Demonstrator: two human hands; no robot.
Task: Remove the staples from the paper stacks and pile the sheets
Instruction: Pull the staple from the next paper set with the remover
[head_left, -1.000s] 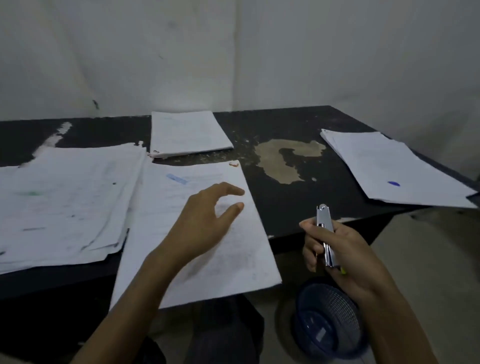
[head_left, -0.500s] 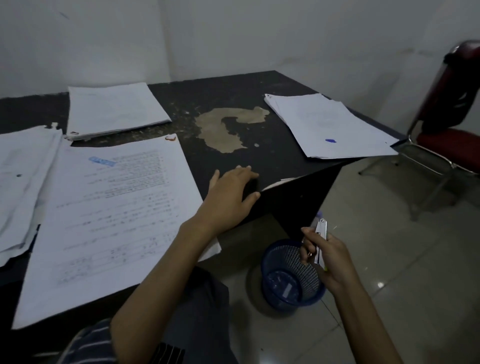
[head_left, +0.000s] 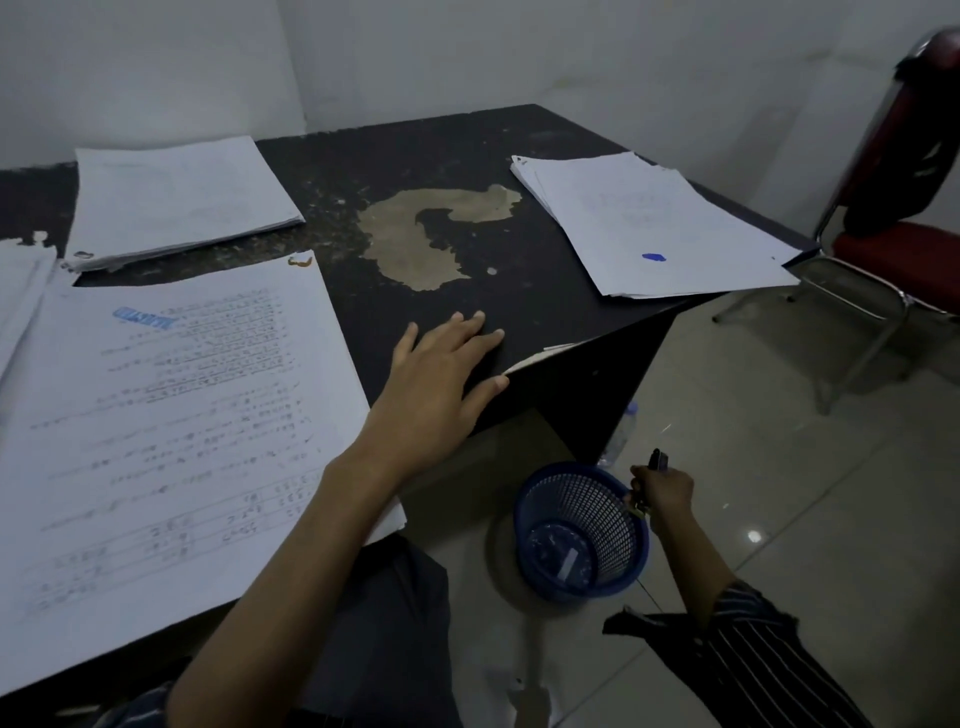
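Black table (head_left: 519, 130): printed stack (head_left: 171, 415) on its near left. My left hand (head_left: 441, 379) rests flat on its edge. Below it, by the bin (head_left: 608, 525), my right hand (head_left: 667, 491) grips what is probably the remover (head_left: 657, 460).

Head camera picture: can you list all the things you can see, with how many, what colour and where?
table: 1, black, fills the left and middle
worn patch: 1, tan, middle of the table
paper piles: 4, white, on the table: back left, left edge, front, printed, right, with a blue mark
basket: 1, blue mesh, on the floor by the table
bottle: 1, clear, on the floor behind the basket
chair: 1, red with metal legs, far right
staple tool: 1, dark metal, in the right hand
left hand: flat on the table
right hand: grips the tool beside the basket's rim
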